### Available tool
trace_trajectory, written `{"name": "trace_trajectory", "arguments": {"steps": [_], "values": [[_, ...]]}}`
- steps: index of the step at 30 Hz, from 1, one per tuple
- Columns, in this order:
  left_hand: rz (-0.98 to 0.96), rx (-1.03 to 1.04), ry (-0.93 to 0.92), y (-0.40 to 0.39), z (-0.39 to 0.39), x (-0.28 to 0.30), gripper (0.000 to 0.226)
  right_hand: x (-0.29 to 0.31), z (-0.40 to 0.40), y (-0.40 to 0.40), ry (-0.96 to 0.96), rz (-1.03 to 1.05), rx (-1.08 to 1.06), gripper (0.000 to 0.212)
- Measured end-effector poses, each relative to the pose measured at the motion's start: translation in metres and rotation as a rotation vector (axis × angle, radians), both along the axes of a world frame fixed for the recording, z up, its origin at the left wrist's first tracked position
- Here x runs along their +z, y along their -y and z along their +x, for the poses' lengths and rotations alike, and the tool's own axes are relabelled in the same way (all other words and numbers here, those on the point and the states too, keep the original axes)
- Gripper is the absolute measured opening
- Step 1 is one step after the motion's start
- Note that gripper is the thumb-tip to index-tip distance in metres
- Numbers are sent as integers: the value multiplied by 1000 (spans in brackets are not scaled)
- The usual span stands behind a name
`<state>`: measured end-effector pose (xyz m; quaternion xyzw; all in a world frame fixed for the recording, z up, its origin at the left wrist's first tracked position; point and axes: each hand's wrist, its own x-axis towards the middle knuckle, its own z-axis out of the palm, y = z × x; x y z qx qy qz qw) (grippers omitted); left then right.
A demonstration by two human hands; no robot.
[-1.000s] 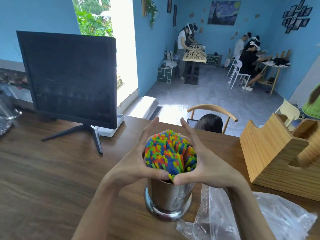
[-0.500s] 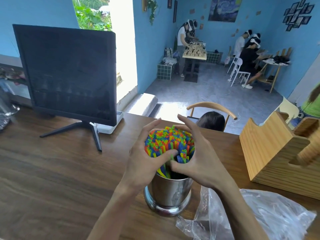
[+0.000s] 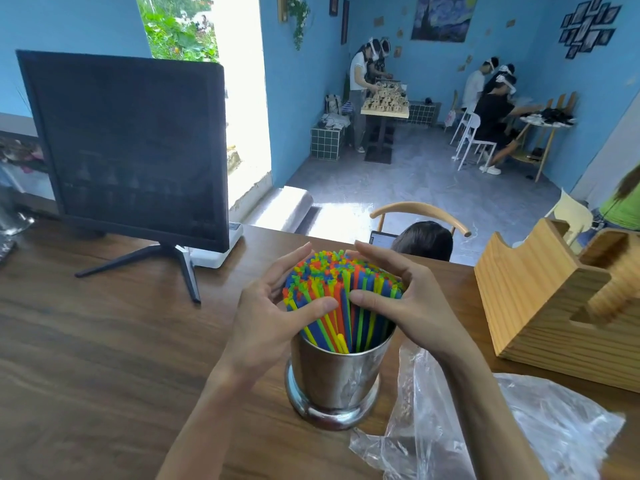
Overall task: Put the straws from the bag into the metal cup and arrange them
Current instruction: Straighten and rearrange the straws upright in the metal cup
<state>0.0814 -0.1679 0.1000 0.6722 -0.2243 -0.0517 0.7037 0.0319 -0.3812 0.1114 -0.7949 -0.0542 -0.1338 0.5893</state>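
Observation:
A shiny metal cup [image 3: 334,382] stands on the wooden table [image 3: 104,358], packed with a bundle of coloured straws [image 3: 332,282] in blue, green, orange and yellow. My left hand [image 3: 273,313] wraps the bundle's left side, thumb across the front. My right hand [image 3: 401,299] cups the right side, fingers curved over the far edge, thumb meeting the left thumb at the front. The clear plastic bag [image 3: 512,434] lies crumpled to the right of the cup, under my right forearm.
A dark monitor [image 3: 128,150] on a stand sits at the back left. A wooden block holder [image 3: 540,299] stands to the right. A person's head and a wooden chair [image 3: 420,216] lie just beyond the table's far edge.
My thumbs have risen from the cup's rim to the middle of the bundle, and the straw stems now show above the rim. The straws lean slightly away from me.

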Motion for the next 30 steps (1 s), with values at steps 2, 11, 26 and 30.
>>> {"name": "trace_trajectory", "arguments": {"steps": [2,11,26,30], "values": [[21,4,2,-1,2,-1,76,0,0,3,-16,69,42,65],[20,-31,-12,1,10,0,73,-5,2,16,-68,194,154,69],[209,-65,185,-6,5,7,86,-8,3,24,-121,218,302,76],[188,-30,202,-11,5,10,75,-9,4,25,-120,232,305,74]]}}
